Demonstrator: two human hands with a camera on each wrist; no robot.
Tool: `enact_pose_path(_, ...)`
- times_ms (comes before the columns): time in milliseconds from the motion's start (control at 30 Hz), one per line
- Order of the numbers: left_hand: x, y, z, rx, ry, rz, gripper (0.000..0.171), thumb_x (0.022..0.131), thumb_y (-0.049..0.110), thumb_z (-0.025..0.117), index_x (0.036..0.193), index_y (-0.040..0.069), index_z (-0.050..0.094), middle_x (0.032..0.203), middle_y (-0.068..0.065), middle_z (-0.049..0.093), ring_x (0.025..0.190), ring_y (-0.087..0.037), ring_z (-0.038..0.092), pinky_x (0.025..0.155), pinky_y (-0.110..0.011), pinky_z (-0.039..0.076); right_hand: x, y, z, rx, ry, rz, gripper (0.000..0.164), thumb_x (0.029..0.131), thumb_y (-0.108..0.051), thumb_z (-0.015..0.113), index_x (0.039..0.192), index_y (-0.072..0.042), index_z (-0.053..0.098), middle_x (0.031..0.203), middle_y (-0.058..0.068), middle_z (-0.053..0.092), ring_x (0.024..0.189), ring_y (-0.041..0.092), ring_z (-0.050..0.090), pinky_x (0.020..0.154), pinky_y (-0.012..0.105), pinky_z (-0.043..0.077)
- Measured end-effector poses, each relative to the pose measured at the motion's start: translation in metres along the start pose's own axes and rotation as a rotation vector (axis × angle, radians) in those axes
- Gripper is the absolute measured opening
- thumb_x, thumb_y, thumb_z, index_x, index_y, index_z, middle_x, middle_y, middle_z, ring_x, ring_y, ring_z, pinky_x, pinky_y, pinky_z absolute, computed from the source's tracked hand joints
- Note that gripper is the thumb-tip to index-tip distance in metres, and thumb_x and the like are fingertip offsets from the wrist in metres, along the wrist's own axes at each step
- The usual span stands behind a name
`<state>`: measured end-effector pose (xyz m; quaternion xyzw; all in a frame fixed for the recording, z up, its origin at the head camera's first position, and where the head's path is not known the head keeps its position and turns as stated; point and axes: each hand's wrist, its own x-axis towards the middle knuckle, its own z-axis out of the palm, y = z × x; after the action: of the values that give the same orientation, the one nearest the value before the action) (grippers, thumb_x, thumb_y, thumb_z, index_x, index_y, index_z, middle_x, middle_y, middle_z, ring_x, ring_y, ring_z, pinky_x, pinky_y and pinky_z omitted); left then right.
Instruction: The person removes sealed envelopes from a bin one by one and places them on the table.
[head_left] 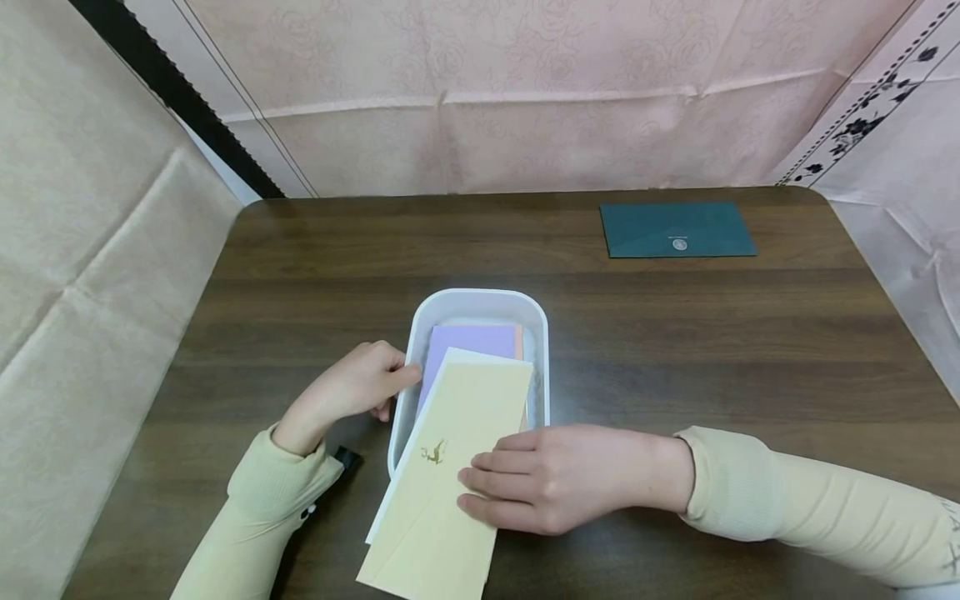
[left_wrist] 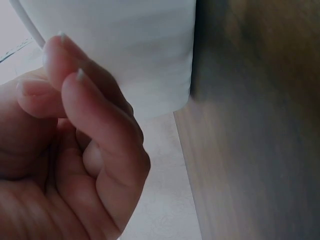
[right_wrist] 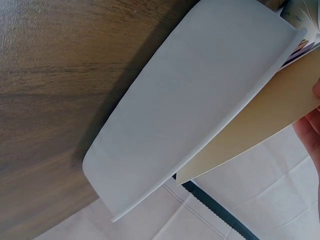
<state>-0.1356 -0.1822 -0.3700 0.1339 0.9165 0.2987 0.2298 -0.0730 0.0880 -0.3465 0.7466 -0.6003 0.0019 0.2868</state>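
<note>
A white plastic bin (head_left: 468, 300) stands in the middle of the table. My left hand (head_left: 363, 379) is at its left rim, thumb over the edge and the other fingers curled outside against the wall. A long cream envelope (head_left: 465, 400) with a small gold deer print lies slantwise over the bin's near end. My right hand (head_left: 543, 479) grips its right side, four fingers on top; the thumb is hidden in the head view. Under that envelope shows the edge of a paler one (head_left: 386, 512). A purple envelope (head_left: 476, 337) and a pinkish edge beside it lie inside the bin.
A dark green envelope (head_left: 678, 229) with a round emblem lies at the table's far right. The brown wooden table (head_left: 337, 250) has rounded far corners, and pale patterned cloth (head_left: 525, 142) hangs behind and beside it.
</note>
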Motion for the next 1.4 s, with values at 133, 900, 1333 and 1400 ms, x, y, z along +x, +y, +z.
enact_pose_path(133,0.0,0.001,0.0,-0.002,-0.002,-0.002,0.038,0.09,0.023,0.047,0.057,0.006,0.053,0.044,-0.001,0.052,0.042,-0.017,0.055,0.047,-0.03,0.043,0.0,0.002,-0.002,0.004,-0.008,-0.008,0.031,0.094,-0.011,0.045,0.119,-0.009,0.063,0.113,0.005,0.065,0.102,0.016,0.061,0.088,0.026,0.045)
enact_pose_path(900,0.001,-0.001,0.001,-0.001,-0.01,-0.014,0.036,0.091,0.023,0.047,0.058,0.009,0.054,0.045,-0.001,0.052,0.042,-0.018,0.055,0.046,-0.03,0.043,-0.01,0.019,-0.009,-0.111,0.004,0.005,0.03,0.095,-0.018,0.049,0.119,-0.008,0.062,0.109,0.008,0.066,0.094,0.018,0.063,0.08,0.027,0.046)
enact_pose_path(1333,0.002,0.0,0.0,-0.001,-0.023,-0.027,0.036,0.091,0.022,0.047,0.058,0.009,0.054,0.046,-0.001,0.052,0.043,-0.017,0.055,0.047,-0.029,0.043,-0.031,0.033,-0.017,-0.134,-0.053,0.108,0.033,0.094,-0.003,0.044,0.123,-0.007,0.06,0.111,0.007,0.065,0.094,0.016,0.062,0.082,0.027,0.046)
enact_pose_path(1400,0.002,-0.001,0.0,-0.002,-0.024,-0.027,0.036,0.091,0.022,0.047,0.058,0.009,0.054,0.046,-0.001,0.052,0.043,-0.017,0.055,0.048,-0.029,0.043,-0.035,0.035,-0.019,-0.146,-0.058,0.125,0.034,0.094,-0.001,0.044,0.123,-0.007,0.06,0.111,0.008,0.065,0.094,0.017,0.062,0.082,0.027,0.046)
